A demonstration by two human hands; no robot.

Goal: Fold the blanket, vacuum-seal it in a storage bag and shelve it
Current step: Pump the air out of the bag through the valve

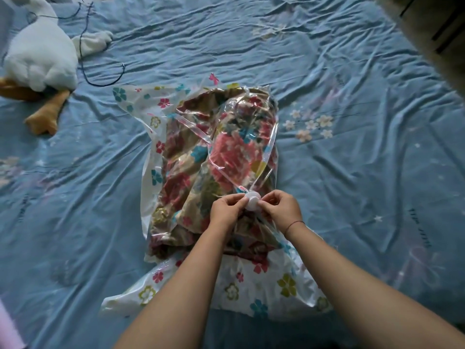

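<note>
Both hands, left hand point(226, 209) and right hand point(280, 207), pinched the white valve point(252, 199) on a storage bag point(156, 177) holding a floral blanket point(226, 157) on the bed point(364, 152).

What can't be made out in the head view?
- White round plastic valve cap: left grip and right grip pinch its sides; open or closed is unclear.
- Clear flower-printed plastic storage bag: near end partly under the forearms; its seal cannot be made out.
- White plush goose toy: cut off by the top and left edges.
- Pale object, top right: blurred, cut off by the corner.
</note>
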